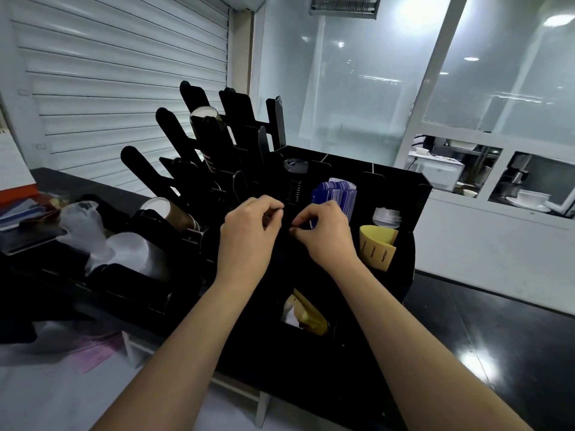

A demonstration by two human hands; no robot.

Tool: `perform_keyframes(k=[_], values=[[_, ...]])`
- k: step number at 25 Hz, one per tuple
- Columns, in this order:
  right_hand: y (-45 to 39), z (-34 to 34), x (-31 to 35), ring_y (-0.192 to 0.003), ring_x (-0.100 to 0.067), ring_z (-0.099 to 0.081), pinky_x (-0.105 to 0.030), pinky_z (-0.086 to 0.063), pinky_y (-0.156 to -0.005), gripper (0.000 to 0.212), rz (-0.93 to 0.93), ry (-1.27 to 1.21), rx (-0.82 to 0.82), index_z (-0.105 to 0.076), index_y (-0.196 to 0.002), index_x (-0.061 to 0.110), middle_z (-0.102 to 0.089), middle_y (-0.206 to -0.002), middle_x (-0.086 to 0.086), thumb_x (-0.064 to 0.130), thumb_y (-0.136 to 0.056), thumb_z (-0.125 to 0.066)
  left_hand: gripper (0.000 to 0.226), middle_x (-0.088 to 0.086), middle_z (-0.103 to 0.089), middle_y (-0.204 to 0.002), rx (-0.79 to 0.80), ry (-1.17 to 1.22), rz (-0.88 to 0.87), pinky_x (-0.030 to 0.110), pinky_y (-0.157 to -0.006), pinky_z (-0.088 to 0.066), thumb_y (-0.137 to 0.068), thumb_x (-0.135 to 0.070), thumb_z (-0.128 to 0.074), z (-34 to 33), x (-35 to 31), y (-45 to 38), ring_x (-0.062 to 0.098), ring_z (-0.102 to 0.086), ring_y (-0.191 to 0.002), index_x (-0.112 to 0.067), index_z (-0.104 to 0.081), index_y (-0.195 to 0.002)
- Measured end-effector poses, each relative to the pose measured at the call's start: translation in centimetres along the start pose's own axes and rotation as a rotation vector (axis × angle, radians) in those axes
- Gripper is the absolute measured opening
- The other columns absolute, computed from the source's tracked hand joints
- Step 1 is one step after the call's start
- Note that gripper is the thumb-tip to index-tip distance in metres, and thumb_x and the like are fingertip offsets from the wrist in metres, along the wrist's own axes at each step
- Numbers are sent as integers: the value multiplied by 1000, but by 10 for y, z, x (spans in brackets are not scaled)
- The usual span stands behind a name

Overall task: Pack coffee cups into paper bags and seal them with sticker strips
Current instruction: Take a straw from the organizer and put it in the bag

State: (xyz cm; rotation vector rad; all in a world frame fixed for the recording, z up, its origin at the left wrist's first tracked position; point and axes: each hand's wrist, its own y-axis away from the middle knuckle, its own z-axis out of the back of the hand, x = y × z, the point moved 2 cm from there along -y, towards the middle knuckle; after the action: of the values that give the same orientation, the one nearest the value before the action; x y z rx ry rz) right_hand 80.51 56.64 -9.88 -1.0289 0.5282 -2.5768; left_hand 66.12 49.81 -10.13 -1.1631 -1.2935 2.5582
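Yellow sleeves [378, 248] carry small print, unreadable. Both hands over the black organizer [401, 188]: left hand [249, 227] and right hand [323, 231] with fingers curled, pinching something dark between them; cannot tell what. Blue sticker strips [337, 194] just behind right hand. Brown paper cups [174, 214] lie left, in the rack.

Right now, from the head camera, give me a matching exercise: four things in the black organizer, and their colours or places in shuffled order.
Things:
1. stack of cards
2. paper sleeves
3. white lids
4. brown paper cups

Colours or places:
A. lying on their side in the rack left of the left hand
B. yellow, at the organizer's right end
C. blue, just behind the right hand
D. in the compartment behind the yellow things

Pairs: 1-C, 2-B, 3-D, 4-A
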Motion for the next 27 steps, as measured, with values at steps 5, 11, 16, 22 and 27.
perform_keyframes(k=[5,11,16,22,27], values=[[-9,5,7,-83,-5,-62,-20,-45,-66,16,27,-104,134,-65,-81,30,-67,-88,9,29,-85,-80,13,-11,-67,-98,1,18,1,30,-78,-59,-94,-22,-69,3,0,-3,4,-64,-86,-23,-73,-106],[-8,8,4,-79,-8,-69,-24,-54,-66,20,-24,-154,-2,-58,-89,30,-71,-87,5,15,-91,-71,12,-12,-67,-97,-3,23,0,27,-77,-58,-94,-23,-69,3,2,-2,2,-64,-85,-24,-73,-105],[-10,14,5,-73,1,-67,-11,-47,-61,31,-61,-179,-42,-64,-102,30,-72,-77,8,16,-82,-83,11,-13,-67,-96,10,25,0,26,-74,-58,-94,-24,-69,2,2,-4,2,-64,-84,-26,-73,-104],[-15,18,9,-76,-11,-72,-25,-59,-72,16,-121,-317,12,-76,-84,27,-75,-78,3,11,-81,-80,10,-14,-66,-94,8,37,5,22,-75,-57,-93,-25,-69,0,1,-6,0,-64,-85,-28,-72,-102],[-15,34,18,-87,-11,-71,-25,-58,-82,26,-24,-335,-120,-75,-101,25,-74,-88,4,4,-92,-64,13,-16,-67,-97,-24,81,-3,22,-77,-57,-94,-22,-69,1,-6,-8,-1,-64,-87,-27,-73,-106]])
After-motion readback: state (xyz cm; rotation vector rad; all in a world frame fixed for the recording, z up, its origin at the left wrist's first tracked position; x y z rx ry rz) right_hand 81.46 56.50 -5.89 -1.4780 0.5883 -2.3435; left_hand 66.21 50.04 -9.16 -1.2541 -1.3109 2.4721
